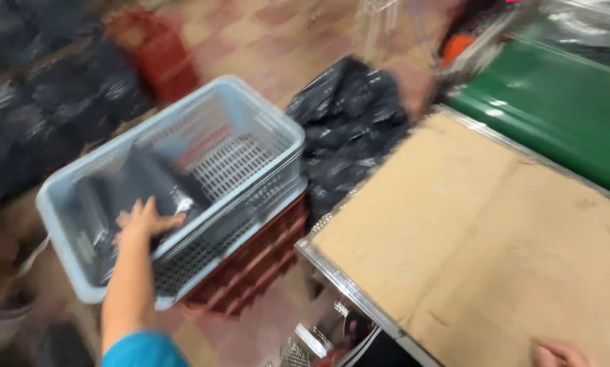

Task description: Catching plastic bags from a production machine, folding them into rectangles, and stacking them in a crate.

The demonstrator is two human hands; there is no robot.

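1. A flat, dark grey plastic mailer bag is seen lying inside a pale blue, slotted plastic crate, against the crate's near-left wall; the crate rests tilted on a stack of dark red plastic crates on the floor, beside the left edge of the counter
2. The left hand is reached down into the blue crate, and its fingers are laid spread on the bag's upper face; they appear pressed against it rather than closed round it, though the blur leaves this uncertain
3. The right hand is shown only partly, at the near edge of the counter, a cardboard-covered top with a metal rim; whether its fingers are clenched or released cannot be told, and nothing is seen held in it
4. The bag is judged light and soft: it sags and creases, so it would bend when lifted by one end
5. Its glossy film is judged slippery, so a flat press alone may let it slide along the crate wall
6. A pinch at the upper edge or a corner, thumb on one face and fingers behind, is judged the surest hold
7. What lies inside cannot be told, so gentle handling is advised
8. Crumpled black plastic sacks lie behind the crate, and a green belt surface lies beyond the counter's far edge
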